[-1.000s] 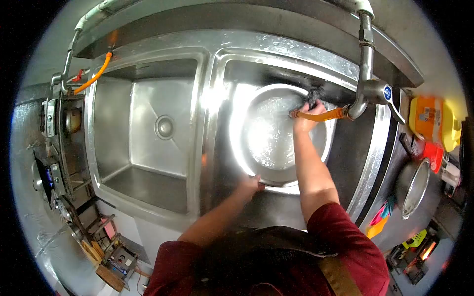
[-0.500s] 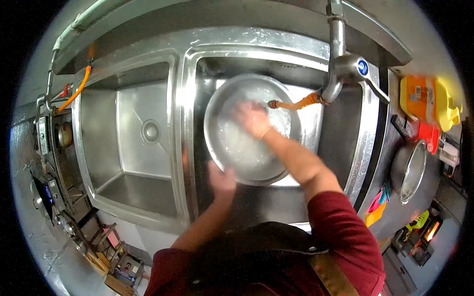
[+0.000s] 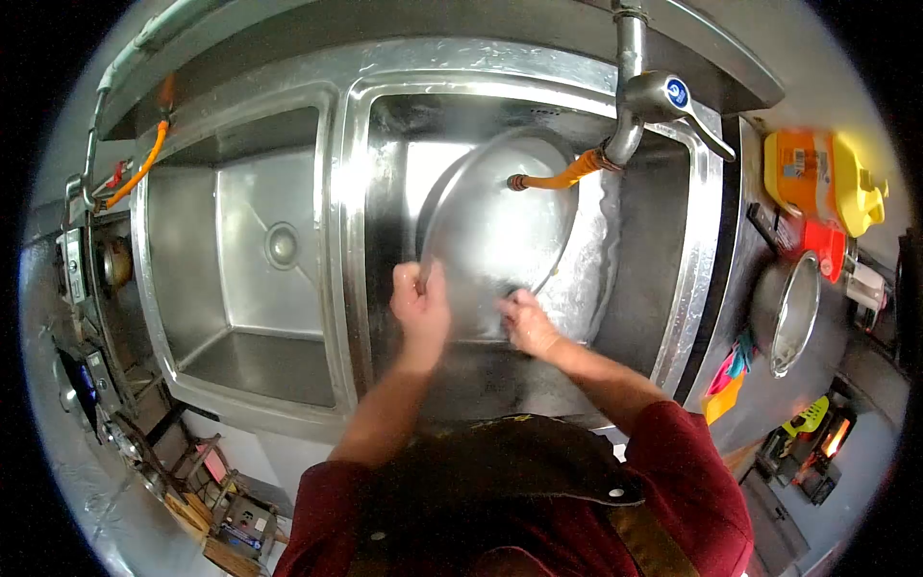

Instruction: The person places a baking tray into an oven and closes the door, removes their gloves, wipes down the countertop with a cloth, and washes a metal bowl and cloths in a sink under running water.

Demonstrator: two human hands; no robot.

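A large metal basin [image 3: 495, 231], smeared by motion, is tilted inside the right-hand sink [image 3: 385, 154]. My left hand [image 3: 420, 303] is closed around its near left rim. My right hand [image 3: 527, 322] is closed at the near rim, further right. Above the far side of the basin hangs the orange hose [image 3: 562, 179] fitted to the tap [image 3: 630, 125]. Wet sheen covers the sink floor [image 3: 591, 250] to the right of the basin. Blur hides what is inside the basin.
The left sink [image 3: 226, 288] has a drain [image 3: 282, 245] in its floor. On the right counter stand a yellow jug [image 3: 856, 188], a red container [image 3: 823, 245] and a metal bowl [image 3: 798, 313], with coloured cloths [image 3: 726, 385] nearer. Another orange hose [image 3: 144, 168] is at the far left.
My right hand has come out of the cloudy water in the basin and moved to its near rim. My left hand now grips the rim. The basin has gone from level to tilted.
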